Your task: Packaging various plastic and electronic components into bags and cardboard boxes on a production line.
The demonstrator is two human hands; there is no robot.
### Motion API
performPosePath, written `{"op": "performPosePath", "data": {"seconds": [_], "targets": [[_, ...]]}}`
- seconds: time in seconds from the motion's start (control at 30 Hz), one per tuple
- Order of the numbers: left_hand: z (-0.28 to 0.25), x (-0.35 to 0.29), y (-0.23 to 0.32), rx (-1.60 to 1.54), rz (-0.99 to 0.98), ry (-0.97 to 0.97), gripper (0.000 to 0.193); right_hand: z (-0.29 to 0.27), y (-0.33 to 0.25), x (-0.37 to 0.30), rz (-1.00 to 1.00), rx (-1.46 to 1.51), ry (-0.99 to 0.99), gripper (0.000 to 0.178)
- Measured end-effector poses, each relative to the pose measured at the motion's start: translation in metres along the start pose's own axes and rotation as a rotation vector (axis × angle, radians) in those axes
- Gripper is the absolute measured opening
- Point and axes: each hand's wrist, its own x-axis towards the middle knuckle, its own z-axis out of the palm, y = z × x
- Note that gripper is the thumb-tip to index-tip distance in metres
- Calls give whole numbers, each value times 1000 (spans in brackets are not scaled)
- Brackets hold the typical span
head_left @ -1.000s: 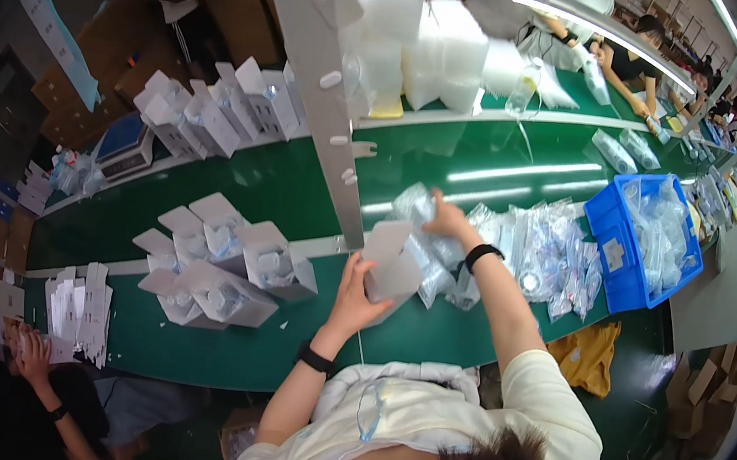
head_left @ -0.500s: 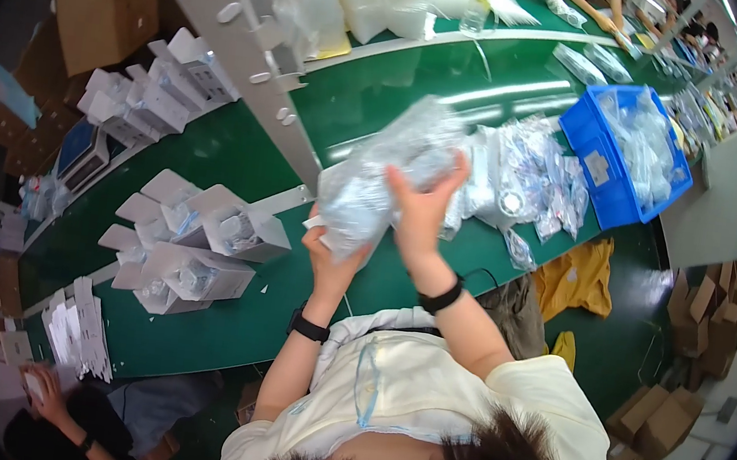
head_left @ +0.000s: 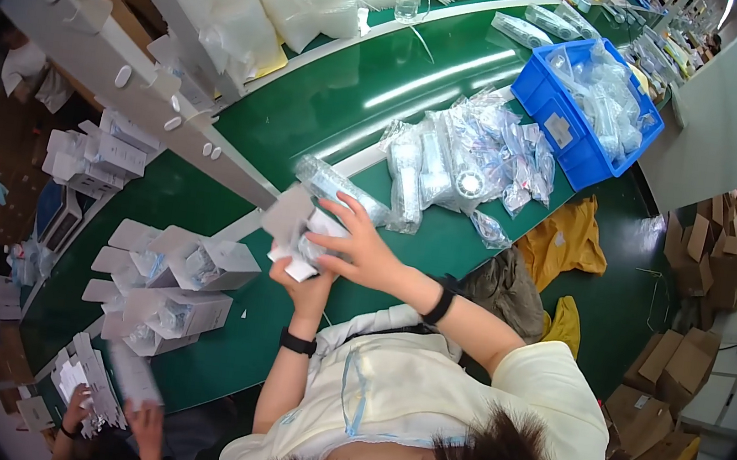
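Note:
My left hand is closed around a small white cardboard box, its flaps raised. Clear plastic wrapping shows in the box's mouth. Over that mouth my right hand reaches with fingers spread, touching the flaps or the wrapping; its fingertips are partly hidden. Just beyond my hands lies a clear bagged item. Several more bagged items and small clear packets lie to the right. On the left stand several open white boxes with wrapped contents.
A blue bin of bagged parts stands at the right edge of the green table. A grey upright rises beyond my hands. Flat white cartons lie lower left, near another person's hands. Stacked clear sleeves are at the back.
The large wrapped bundle is no longer held up; a white box with wrapping in its mouth is in my left hand. My right hand has come down over it. The view has shifted.

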Motion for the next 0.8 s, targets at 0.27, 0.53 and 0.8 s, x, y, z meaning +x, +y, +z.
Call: {"op": "performPosePath", "data": {"seconds": [0.27, 0.53, 0.8], "targets": [[-36, 4, 24, 162, -3, -127, 85, -159, 198, -33, 659, -975, 411, 36], [-44, 38, 74, 421, -87, -283, 45, -188, 285, -74, 749, -1115, 319, 25], [-43, 54, 73, 444, -77, -158, 23, -121, 83, 21, 651, 286, 595, 19]]}}
